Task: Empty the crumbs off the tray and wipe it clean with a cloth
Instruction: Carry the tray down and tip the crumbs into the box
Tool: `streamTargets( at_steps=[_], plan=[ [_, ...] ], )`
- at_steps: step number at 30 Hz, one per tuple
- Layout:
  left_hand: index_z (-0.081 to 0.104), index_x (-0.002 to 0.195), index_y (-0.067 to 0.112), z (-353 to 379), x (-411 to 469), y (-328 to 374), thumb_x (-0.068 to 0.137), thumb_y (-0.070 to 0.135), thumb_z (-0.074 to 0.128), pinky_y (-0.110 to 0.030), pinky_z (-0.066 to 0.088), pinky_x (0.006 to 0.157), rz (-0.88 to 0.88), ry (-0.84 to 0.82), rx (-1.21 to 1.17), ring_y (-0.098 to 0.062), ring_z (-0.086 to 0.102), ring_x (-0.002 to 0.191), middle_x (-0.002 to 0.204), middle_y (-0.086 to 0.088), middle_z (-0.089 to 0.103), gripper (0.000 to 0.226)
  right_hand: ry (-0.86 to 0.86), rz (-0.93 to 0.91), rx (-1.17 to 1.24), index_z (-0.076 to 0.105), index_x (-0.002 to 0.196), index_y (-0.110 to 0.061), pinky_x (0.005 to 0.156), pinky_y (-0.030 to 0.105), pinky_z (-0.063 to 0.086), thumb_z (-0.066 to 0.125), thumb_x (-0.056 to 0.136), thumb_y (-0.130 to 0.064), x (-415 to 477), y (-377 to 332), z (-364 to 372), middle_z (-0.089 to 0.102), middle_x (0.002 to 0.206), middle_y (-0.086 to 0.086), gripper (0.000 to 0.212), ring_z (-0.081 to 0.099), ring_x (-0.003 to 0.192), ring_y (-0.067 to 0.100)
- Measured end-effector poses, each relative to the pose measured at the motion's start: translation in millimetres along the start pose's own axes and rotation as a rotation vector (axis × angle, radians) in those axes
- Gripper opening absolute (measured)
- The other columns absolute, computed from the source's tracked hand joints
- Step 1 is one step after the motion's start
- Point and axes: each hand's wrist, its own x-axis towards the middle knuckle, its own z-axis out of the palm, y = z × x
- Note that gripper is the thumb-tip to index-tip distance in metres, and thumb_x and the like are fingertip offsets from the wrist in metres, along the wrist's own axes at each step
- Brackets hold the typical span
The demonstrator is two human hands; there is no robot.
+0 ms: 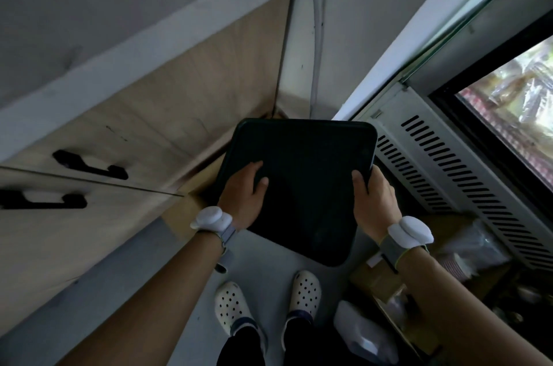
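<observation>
From the head camera, looking straight down, both hands hold a dark tray out in front of the body, above the floor. The left hand clamps the tray's left edge, thumb pressed flat on the upper face and the fingers wrapped out of sight beneath. The right hand pinches the right edge the same way, thumb on top near the rim, fingers curled around the side. Between the two grips the tray's dark surface shows no crumbs that can be made out; it is too dark to tell.

Each wrist carries a white device on a grey band. Directly below the near corner of the tray stand two white perforated clogs on the grey floor. Beyond the left grip runs a wooden cabinet front with black handles. Just past the right grip is a white vented panel under a glass display window. Below the right forearm lie cardboard boxes and plastic-wrapped items.
</observation>
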Motion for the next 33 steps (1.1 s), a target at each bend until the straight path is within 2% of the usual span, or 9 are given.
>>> streamTargets(
  at_steps=[5,8,12,15,18,23,26,29,33],
  plan=[
    [0.035,0.155,0.019,-29,-12,15,0.105,0.036,0.045,-0.044,0.025,0.121,0.036,-0.011,0.152,-0.032,0.027,0.149,0.162,-0.009,0.032,0.053,0.010,0.023,0.009,0.059,0.103,-0.013,0.067,0.029,0.038,0.043,0.102,-0.039,-8,-4,-30,0.061,0.088,-0.001,0.031,0.058,0.082,0.022],
    [0.035,0.155,0.019,-43,-23,23,0.105,0.035,0.045,-0.043,0.019,0.122,0.061,-0.019,0.251,-0.034,0.023,0.150,0.163,-0.010,0.029,0.053,-0.020,0.038,0.004,0.062,0.105,-0.016,0.072,0.037,0.047,0.042,0.101,-0.044,-12,-1,-47,0.066,0.092,0.002,0.035,0.062,0.087,0.026],
    [0.036,0.154,0.019,-71,-47,38,0.103,0.040,0.045,-0.048,0.021,0.121,0.064,0.044,0.362,-0.039,0.021,0.150,0.165,-0.013,0.024,0.056,-0.104,0.073,0.039,0.063,0.109,-0.020,0.082,0.046,0.053,0.041,0.100,-0.051,-30,-4,-85,0.070,0.101,0.000,0.040,0.066,0.091,0.023],
    [0.029,0.157,0.024,-95,-65,53,0.103,0.039,0.046,-0.051,0.023,0.120,0.019,0.083,0.383,-0.039,0.016,0.151,0.167,-0.012,0.016,0.059,-0.141,0.070,0.121,0.067,0.106,-0.020,0.081,0.042,0.053,0.044,0.101,-0.044,-45,-15,-114,0.072,0.100,-0.002,0.033,0.068,0.089,0.019],
    [0.016,0.160,0.032,-117,-79,59,0.104,0.042,0.044,-0.053,0.032,0.115,-0.056,0.069,0.315,-0.043,0.027,0.147,0.167,-0.015,0.014,0.064,-0.172,0.074,0.176,0.068,0.101,-0.021,0.080,0.044,0.056,0.046,0.102,-0.040,-52,-25,-132,0.074,0.096,-0.002,0.028,0.070,0.085,0.018],
    [0.000,0.161,0.028,-149,-115,83,0.105,0.047,0.037,-0.052,0.040,0.106,-0.146,0.125,0.280,-0.043,0.045,0.135,0.157,-0.020,0.033,0.070,-0.207,0.048,0.181,0.068,0.097,-0.023,0.080,0.047,0.057,0.048,0.101,-0.039,-76,-58,-161,0.075,0.092,0.000,0.026,0.072,0.082,0.018],
    [0.001,0.162,0.020,-168,-133,96,0.104,0.047,0.036,-0.053,0.037,0.109,-0.152,0.148,0.253,-0.044,0.040,0.139,0.158,-0.022,0.033,0.073,-0.193,0.023,0.158,0.068,0.100,-0.026,0.078,0.041,0.057,0.046,0.102,-0.040,-86,-80,-175,0.074,0.092,-0.004,0.027,0.070,0.080,0.013],
    [0.005,0.162,0.019,-187,-149,106,0.104,0.047,0.036,-0.055,0.037,0.110,-0.105,0.161,0.228,-0.043,0.039,0.140,0.158,-0.020,0.035,0.071,-0.165,0.011,0.075,0.065,0.106,-0.018,0.082,0.045,0.054,0.040,0.101,-0.049,-92,-89,-187,0.071,0.098,0.000,0.040,0.067,0.086,0.019],
    [0.012,0.162,0.018,-211,-177,132,0.108,0.026,0.037,-0.049,0.043,0.105,-0.006,0.229,0.237,-0.045,0.050,0.129,0.148,-0.025,0.047,0.060,-0.079,0.013,0.003,0.060,0.111,-0.012,0.086,0.048,0.049,0.036,0.103,-0.044,-106,-108,-212,0.066,0.106,0.008,0.042,0.063,0.097,0.031]
  ],
)
